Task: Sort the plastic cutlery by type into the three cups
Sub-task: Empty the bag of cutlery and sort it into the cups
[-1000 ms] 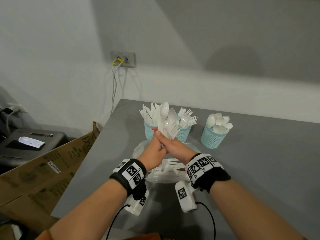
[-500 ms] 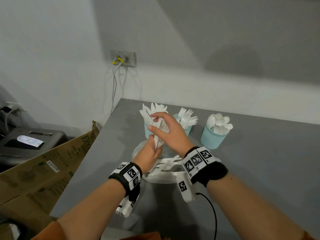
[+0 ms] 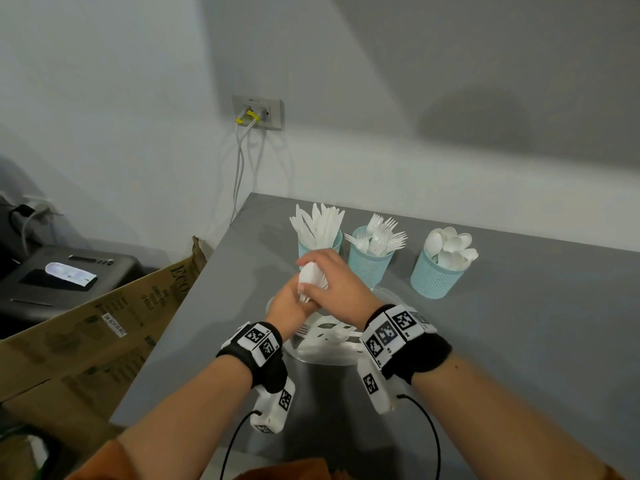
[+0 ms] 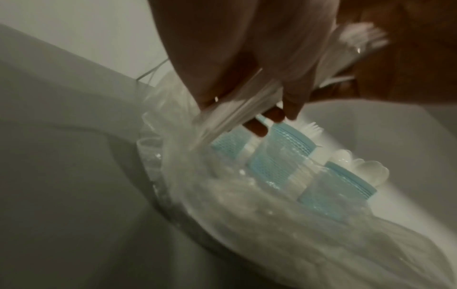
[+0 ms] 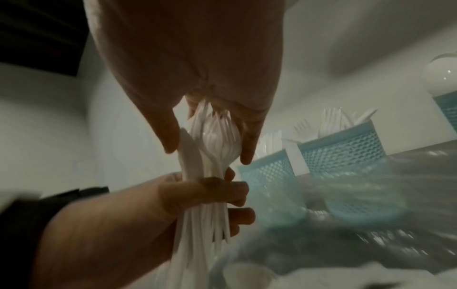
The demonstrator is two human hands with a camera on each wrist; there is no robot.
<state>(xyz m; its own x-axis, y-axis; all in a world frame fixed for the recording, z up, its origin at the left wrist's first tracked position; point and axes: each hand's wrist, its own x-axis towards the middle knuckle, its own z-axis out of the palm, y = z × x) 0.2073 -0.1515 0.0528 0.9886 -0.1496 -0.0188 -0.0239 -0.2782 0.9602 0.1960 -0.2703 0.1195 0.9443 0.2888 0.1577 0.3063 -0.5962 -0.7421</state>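
Bundle of white plastic cutlery (image 5: 212, 156): thin, glossy, translucent-white pieces held together upright above a clear plastic tray (image 3: 322, 355). Fork tines and a spoon bowl visible at the top end; handles run down as parallel strips. Exact count not resolvable.

Left hand (image 3: 287, 303): fingers (image 5: 237, 191) curled tight round the handles of the bundle, thumb across the front; a firm fist grip at mid-handle. Handle ends stick out below the fist.

Right hand (image 3: 332, 282): arched over the top of the bundle, thumb (image 5: 168, 135) on one side and fingertips on the other, closing on the heads of the pieces in a pinch. Which single piece it has hold of cannot be told.

Three light-blue mesh cups stand in a row on the grey table (image 3: 519, 341), just behind the hands:
- knife cup (image 3: 304, 245), left, partly hidden by the right hand, white knives blade-up.
- fork cup (image 3: 369, 268), middle, tines up, fanned out.
- spoon cup (image 3: 433, 277), right, bowls up.

More loose white pieces lie in the tray beneath the wrists. Left wrist view is blurred; cups seen through the tray's clear wall.
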